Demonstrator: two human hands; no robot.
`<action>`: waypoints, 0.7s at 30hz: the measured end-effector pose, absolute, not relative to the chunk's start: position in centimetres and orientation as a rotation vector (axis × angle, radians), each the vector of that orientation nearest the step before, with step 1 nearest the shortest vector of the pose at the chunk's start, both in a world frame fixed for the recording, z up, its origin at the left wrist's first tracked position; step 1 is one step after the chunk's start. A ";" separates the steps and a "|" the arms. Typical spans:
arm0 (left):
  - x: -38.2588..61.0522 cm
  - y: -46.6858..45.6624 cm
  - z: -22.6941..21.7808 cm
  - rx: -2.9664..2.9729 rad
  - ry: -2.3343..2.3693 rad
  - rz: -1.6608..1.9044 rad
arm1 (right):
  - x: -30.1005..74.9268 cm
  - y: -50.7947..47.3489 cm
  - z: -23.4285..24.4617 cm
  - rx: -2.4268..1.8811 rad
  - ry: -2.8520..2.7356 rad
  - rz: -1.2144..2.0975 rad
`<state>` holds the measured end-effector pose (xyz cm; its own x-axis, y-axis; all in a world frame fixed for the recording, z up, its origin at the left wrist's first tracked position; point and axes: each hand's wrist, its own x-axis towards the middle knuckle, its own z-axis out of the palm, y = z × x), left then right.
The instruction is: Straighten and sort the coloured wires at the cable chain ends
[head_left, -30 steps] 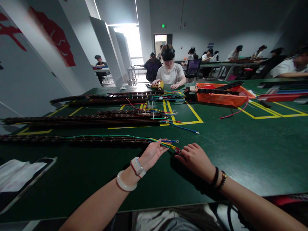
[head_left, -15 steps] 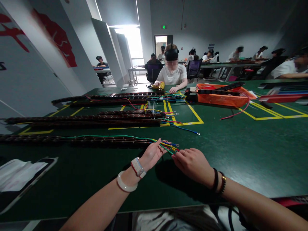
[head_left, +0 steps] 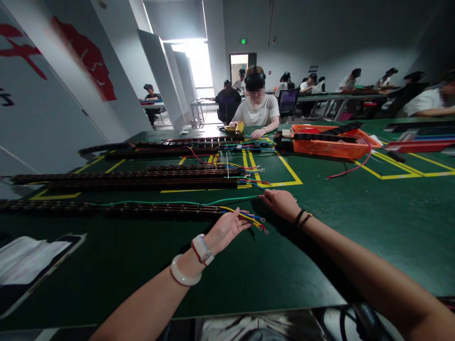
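My left hand (head_left: 229,230) is closed loosely round yellow, blue and red wires (head_left: 256,221), thumb on top and fingers underneath. Ring terminals tip the wire ends past my fingers. These wires come out of a long black cable harness (head_left: 159,209) lying across the near part of the table. Farther back and to the right, my right hand (head_left: 281,203) pinches the end of a green wire (head_left: 231,201). The green wire runs along the top of the harness and is lifted apart from the other wires. The pinched tip is hidden by my fingers.
More black harnesses (head_left: 124,179) with terminal-tipped wires lie beyond. An orange basket (head_left: 327,149) holding black parts stands at the back right. Across the green table (head_left: 355,227) a person (head_left: 261,111) handles wires. A dark tray with paper (head_left: 28,260) lies near left.
My right hand has moved away from the bundle, up and slightly right, drawing the green wire clear of the others. My left hand stays almost in place round the remaining wires.
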<state>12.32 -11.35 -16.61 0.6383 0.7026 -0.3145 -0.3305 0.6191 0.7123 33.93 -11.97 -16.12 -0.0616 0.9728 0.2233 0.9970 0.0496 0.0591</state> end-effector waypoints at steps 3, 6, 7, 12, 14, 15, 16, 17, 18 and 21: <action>12.2 -11.2 -16.6 0.667 0.631 0.622 | 34.1 -11.7 -16.9 -2.046 -2.236 -0.265; 12.1 -11.1 -16.7 0.656 0.622 0.614 | 34.2 -11.6 -17.0 -2.022 -2.256 -0.258; 12.1 -11.0 -16.7 0.655 0.615 0.611 | 34.2 -11.7 -17.0 -2.015 -2.259 -0.256; 12.1 -10.6 -17.0 0.657 0.608 0.598 | 34.4 -12.0 -17.0 -1.979 -2.282 -0.252; 12.0 -10.5 -17.1 0.662 0.604 0.592 | 34.4 -12.1 -17.0 -1.962 -2.297 -0.243; 12.0 -10.4 -17.1 0.663 0.602 0.588 | 34.4 -12.2 -17.0 -1.952 -2.303 -0.237; 12.0 -10.4 -17.1 0.663 0.600 0.586 | 34.5 -12.3 -17.0 -1.941 -2.309 -0.232; 11.9 -10.3 -17.1 0.661 0.596 0.584 | 34.5 -12.3 -17.0 -1.927 -2.315 -0.230; 11.9 -10.3 -17.1 0.657 0.592 0.581 | 34.5 -12.4 -17.0 -1.913 -2.321 -0.234; 11.9 -10.2 -17.2 0.651 0.589 0.576 | 34.5 -12.6 -17.0 -1.886 -2.342 -0.256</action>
